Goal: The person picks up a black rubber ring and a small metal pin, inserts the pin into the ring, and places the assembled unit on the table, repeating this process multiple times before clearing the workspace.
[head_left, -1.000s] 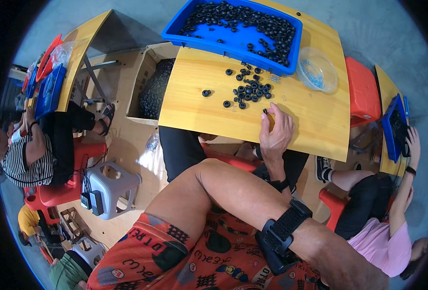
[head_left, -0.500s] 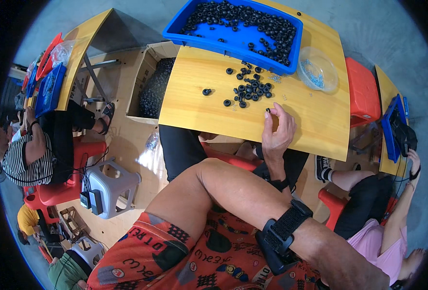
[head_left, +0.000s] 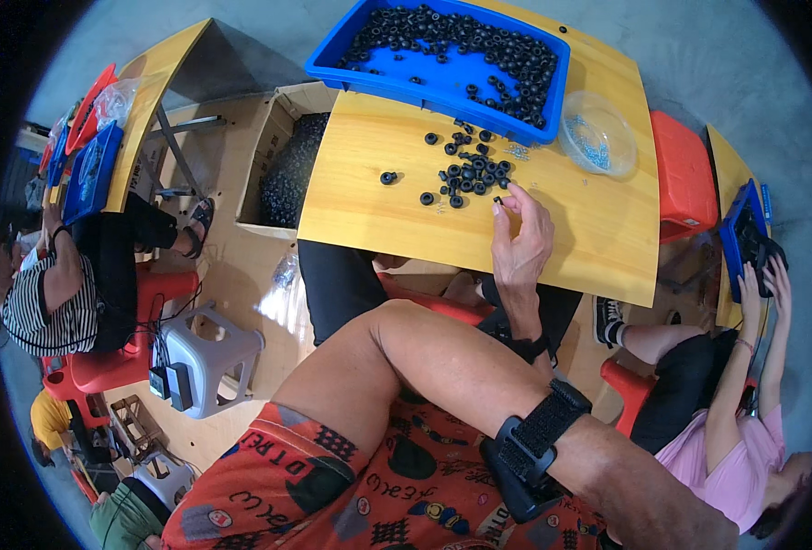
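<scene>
My right hand (head_left: 521, 240) is over the table, closed in a pinch. Between thumb and forefinger it grips a small black part (head_left: 497, 200), too small to make out fully. Just beyond the fingertips lies a loose pile of small round black parts (head_left: 475, 172), ring-like or knob-like. One single black part (head_left: 388, 178) sits apart to the left. Small clear or silvery bits (head_left: 519, 152) are scattered by the pile. My left arm (head_left: 461, 367), bent and strapped with a black device, crosses in front of me; its hand is out of view.
On the yellow table (head_left: 589, 247) stand a blue tray (head_left: 424, 87) of black parts and a clear round tub (head_left: 598, 133) with small bluish pieces. A carton (head_left: 257, 179) of dark parts is left of the table, a red stool (head_left: 681, 174) right. Other people work at both sides.
My right hand has shifted slightly forward and left, nearer the pile, still pinching the small black part. The person at the right now has both hands at their blue tray.
</scene>
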{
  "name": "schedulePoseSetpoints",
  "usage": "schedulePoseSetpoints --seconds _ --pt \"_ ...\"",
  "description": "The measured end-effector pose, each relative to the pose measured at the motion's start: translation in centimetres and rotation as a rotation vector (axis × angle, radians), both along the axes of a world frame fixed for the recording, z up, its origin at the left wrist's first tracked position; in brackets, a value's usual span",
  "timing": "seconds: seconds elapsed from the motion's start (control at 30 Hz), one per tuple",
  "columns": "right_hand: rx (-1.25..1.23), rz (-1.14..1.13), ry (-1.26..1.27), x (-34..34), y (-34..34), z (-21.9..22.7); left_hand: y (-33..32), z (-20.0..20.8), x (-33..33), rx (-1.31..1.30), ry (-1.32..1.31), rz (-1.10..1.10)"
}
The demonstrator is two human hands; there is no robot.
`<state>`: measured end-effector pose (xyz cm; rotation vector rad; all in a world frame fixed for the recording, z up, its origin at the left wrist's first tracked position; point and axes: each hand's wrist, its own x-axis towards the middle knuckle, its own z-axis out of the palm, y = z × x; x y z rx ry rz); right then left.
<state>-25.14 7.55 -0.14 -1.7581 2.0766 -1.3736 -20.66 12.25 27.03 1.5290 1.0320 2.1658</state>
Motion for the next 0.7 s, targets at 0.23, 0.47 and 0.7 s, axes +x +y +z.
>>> schedulePoseSetpoints --seconds 0.23,0.47,0.7 --pt "0.028 0.016 0.005 0.2 -0.4 -1.5 -0.3 0.3 0.4 -0.019 0.005 0.02" --pt "0.028 0.008 -0.053 0.2 -0.3 -1.2 0.4 0.5 0.3 -0.023 0.015 0.022" --pt "-0.055 -0.06 -0.31 0.1 0.4 -1.0 0.4 0.5 0.4 -0.024 0.02 0.025"
